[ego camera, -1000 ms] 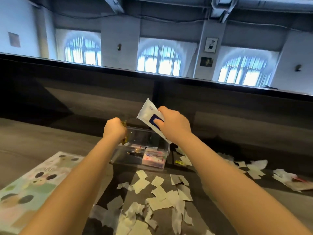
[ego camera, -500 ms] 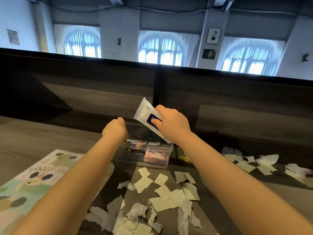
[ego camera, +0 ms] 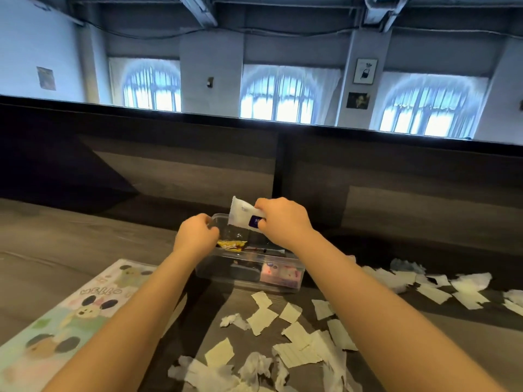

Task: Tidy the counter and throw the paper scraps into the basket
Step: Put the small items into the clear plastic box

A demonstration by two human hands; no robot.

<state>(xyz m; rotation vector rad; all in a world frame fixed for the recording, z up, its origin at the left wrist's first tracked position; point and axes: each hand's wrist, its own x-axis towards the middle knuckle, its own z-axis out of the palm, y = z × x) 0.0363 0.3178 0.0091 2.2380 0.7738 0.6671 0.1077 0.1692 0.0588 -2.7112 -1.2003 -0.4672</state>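
A clear plastic box (ego camera: 249,274) stands on the dark counter (ego camera: 70,239) and holds a pink pack, a pen and a yellow packet (ego camera: 230,245). My right hand (ego camera: 283,222) pinches a white wipes packet (ego camera: 243,215) with a dark blue label, held tilted above the box's rear. My left hand (ego camera: 195,234) hovers over the box's left rim with its fingers curled, right above the yellow packet; I cannot see whether it touches the packet. Several torn paper scraps (ego camera: 264,316) lie in front of the box, and more scraps (ego camera: 433,292) lie to its right.
A pastel cartoon-printed mat (ego camera: 65,315) lies on the counter at the left. A dark partition wall (ego camera: 396,179) rises directly behind the box. Crumpled white tissue pieces (ego camera: 254,366) sit among the scraps near the front edge. No basket is in sight.
The yellow packet that my left hand carried now lies inside the box. My right hand has lowered the white packet slightly toward the box. The camera has tilted a little.
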